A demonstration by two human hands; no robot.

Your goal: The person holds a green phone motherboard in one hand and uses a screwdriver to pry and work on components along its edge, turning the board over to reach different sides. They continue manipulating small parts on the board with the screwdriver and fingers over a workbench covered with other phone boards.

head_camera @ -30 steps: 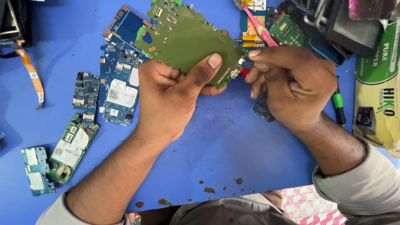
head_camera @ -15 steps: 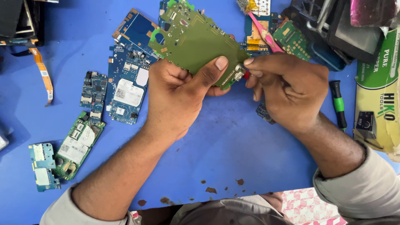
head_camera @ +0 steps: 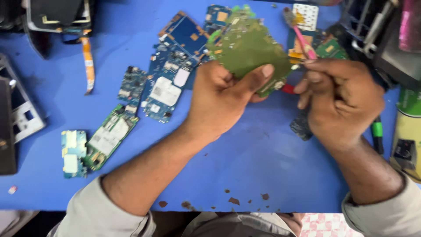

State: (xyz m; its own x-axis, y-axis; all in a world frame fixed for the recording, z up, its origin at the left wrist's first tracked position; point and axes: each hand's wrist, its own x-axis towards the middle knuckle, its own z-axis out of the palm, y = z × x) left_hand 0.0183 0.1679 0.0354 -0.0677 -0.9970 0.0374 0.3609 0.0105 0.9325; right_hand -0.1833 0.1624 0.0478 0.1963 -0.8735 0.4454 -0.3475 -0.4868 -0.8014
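My left hand (head_camera: 223,98) grips a large green circuit board (head_camera: 250,48), thumb pressed on its face, holding it tilted above the blue table (head_camera: 245,175). My right hand (head_camera: 340,101) is closed on a thin pink-handled tool (head_camera: 302,39) whose lower end meets the board's right edge, where a small red part (head_camera: 288,89) shows. The two hands are almost touching.
Several blue and green circuit boards (head_camera: 164,90) lie left of my hands, with one green board (head_camera: 107,136) nearer the front. An orange flex ribbon (head_camera: 88,61) lies at back left. A green-handled screwdriver (head_camera: 377,131) and boxes sit at right. Dark crumbs (head_camera: 232,199) dot the front edge.
The view has shifted, so everything sits further right and lower. My hands keep the same hold on board and tool, with the board tilted a little more upright.
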